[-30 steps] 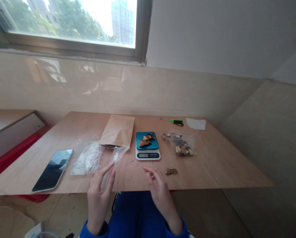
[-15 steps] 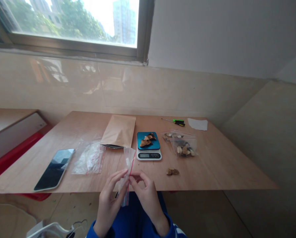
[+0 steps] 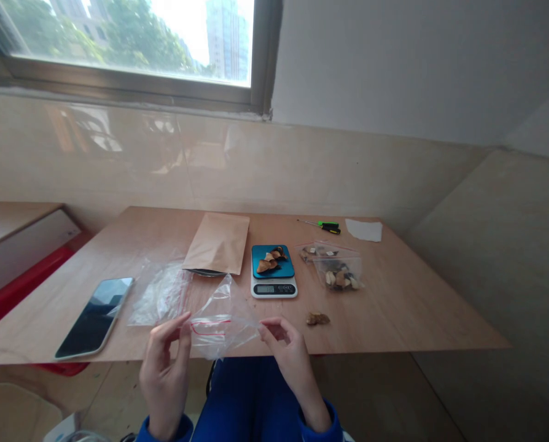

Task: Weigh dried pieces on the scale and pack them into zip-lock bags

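Observation:
A clear zip bag (image 3: 226, 313) with a red seal line is stretched between my hands at the table's front edge. My left hand (image 3: 166, 362) pinches its left side near the red line. The right side is pinched by the thumb and fingers of my right hand (image 3: 290, 353). Just beyond stands a kitchen scale (image 3: 274, 290) with a blue plate, bearing brown dried pieces (image 3: 271, 260); its display is too small to read. One loose dried piece (image 3: 317, 318) lies to the right of my right hand.
Left of the scale lie a brown paper pouch (image 3: 219, 242), a pile of clear zip bags (image 3: 159, 294) and a phone (image 3: 94, 318). Filled zip bags (image 3: 339, 270) rest to its right. Behind them are screwdrivers (image 3: 328, 226) and white paper (image 3: 364, 230).
My hands have moved apart, the left one farther left. The zip bag, narrow and bunched before, is now spread wide between them. The view has shifted slightly.

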Demonstrator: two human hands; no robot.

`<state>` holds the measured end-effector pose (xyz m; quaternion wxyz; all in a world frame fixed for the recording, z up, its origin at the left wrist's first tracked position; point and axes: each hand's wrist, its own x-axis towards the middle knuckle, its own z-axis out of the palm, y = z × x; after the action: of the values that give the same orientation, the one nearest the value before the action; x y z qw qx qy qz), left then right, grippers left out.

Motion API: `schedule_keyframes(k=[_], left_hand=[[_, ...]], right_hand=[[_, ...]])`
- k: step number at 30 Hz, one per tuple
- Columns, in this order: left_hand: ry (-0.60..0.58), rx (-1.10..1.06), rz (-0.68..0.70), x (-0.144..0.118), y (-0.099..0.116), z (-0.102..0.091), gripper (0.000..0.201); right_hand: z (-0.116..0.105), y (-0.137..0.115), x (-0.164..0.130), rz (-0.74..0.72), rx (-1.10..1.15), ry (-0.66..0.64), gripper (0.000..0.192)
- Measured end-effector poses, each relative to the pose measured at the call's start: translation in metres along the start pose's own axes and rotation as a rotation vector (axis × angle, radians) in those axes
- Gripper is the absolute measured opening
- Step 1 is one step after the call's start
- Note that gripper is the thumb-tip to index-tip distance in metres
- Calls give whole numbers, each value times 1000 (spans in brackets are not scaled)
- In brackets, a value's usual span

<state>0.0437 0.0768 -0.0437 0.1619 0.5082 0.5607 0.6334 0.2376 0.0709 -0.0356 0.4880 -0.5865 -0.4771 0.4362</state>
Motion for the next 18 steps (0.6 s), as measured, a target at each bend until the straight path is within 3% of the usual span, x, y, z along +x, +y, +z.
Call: schedule_keyframes(k=[2,4,7,10,13,18], left_hand=[[-32,19,-27,1,-2,-3,27],[-32,46,-95,1,-3,-5,32],[-22,83,-173,2,-3,-8,39],[-1,146,-187,6,-3,-10,45],[-3,199,-210,8,-3,-12,49],[-27,205,-273,9,-2,-11,53]], right_hand=[[-8,2,0,-56,-94,-57,33],[-19,9,3,-164,-226,-18,31],[-44,35,14,-330,-490,265,34],[-73,65,23,-389,-715,492,41],[-92,84,27,-391,-825,536,44],[-104,94,23,-320,-841,523,46]])
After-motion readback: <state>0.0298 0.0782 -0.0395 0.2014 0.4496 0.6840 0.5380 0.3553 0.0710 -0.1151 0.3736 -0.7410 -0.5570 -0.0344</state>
